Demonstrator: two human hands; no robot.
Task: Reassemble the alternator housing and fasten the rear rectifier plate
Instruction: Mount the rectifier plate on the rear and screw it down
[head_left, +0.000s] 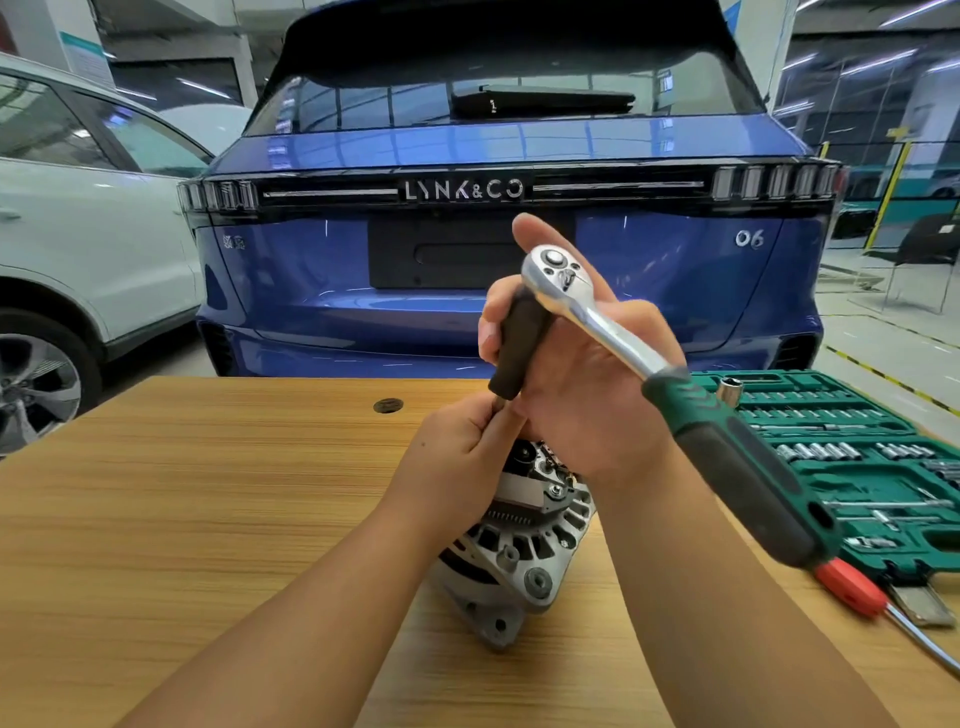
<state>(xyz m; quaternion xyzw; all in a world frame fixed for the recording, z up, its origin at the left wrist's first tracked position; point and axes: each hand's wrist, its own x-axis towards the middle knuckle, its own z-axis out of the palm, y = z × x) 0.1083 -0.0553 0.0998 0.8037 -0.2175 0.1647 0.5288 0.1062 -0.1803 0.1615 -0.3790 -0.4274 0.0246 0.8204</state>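
In the green case (826, 467), sockets (818, 451); right hand (587, 395) holds ratchet (613, 327).

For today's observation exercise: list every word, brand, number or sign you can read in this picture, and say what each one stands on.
"LYNK&CO": on the blue car, in the tail-light bar.
"06": on the car's tailgate, right side.
Small badge on the tailgate's left: too blurred to read.
Wall signs far left: unreadable.
Ratchet, socket case: no readable marks.
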